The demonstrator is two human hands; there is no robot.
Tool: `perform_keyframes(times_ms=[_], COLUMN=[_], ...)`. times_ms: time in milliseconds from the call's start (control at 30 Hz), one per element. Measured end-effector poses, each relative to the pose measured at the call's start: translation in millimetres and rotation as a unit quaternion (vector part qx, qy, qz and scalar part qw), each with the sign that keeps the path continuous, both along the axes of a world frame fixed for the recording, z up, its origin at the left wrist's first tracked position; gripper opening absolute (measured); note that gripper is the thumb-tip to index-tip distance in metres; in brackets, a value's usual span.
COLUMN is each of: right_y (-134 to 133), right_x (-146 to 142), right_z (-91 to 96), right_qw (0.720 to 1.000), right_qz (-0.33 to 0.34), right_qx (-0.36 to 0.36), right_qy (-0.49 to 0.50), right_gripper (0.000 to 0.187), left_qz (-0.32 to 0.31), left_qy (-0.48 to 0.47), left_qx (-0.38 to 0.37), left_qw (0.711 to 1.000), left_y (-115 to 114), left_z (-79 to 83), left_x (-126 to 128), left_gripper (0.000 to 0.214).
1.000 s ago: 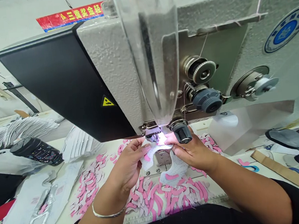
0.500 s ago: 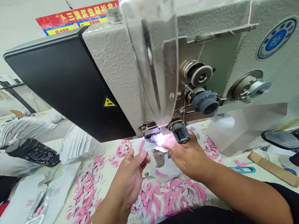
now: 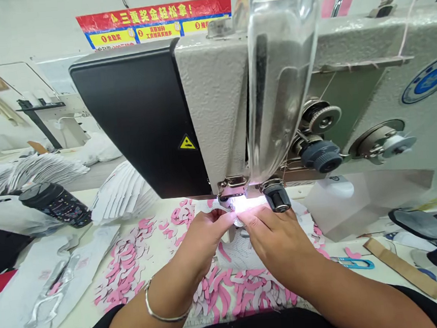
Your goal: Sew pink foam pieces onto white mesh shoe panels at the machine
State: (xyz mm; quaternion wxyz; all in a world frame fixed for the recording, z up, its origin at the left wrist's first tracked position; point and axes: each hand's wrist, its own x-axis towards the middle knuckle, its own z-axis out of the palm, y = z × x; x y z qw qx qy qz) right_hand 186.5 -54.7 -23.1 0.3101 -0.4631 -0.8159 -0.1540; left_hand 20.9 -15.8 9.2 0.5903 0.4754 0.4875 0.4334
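While the left hand (image 3: pixel 201 234) pinches white textured fabric (image 3: pixel 240 256) at eight o'clock from the silvery metal presser foot (image 3: pixel 226 202), the right hand (image 3: pixel 272 230) lies at four, finger grip indiscernible.

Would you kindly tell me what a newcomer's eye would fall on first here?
Probably the big sewing machine across the upper middle, with a bright light beneath its head. Below it, the left hand and right hand touch white fabric. Pink scraps lie scattered around them.

The head-worn view faces forward and down over the bench (image 3: pixel 82 320), close to the sewing machine (image 3: pixel 217 108), left hand (image 3: pixel 205 236) and right hand (image 3: pixel 273 238) below centre; glare (image 3: pixel 244 206) beyond them probably masks detail.
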Motion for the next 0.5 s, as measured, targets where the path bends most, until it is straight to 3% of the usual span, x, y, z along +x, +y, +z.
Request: perform_keyframes(times_ms=[100, 200, 300, 500], right_y=[6, 17, 23, 16], right_x=[13, 28, 30, 8], right_z=[16.5, 28.9, 23.4, -12.1], right_qw=[0.998, 0.989, 0.978, 0.993], right_qz=[0.042, 0.079, 0.111, 0.042], right_qx=[-0.038, -0.128, -0.170, -0.053], right_qy=[-0.027, -0.014, 0.043, 0.094], right_gripper=[0.038, 0.040, 0.037, 0.043], left_qz=[-0.011, -0.032, -0.056, -0.072], left_qy=[-0.024, -0.035, -0.046, -0.023], left_qx=[0.012, 0.027, 0.030, 0.005], left_qw=[1.000, 0.998, 0.997, 0.997], left_y=[4, 6, 8, 17], left_z=[4.8, 7.1, 4.2, -8.7], left_x=[3, 4, 1, -8], left_gripper=[0.005, 0.002, 0.011, 0.006])
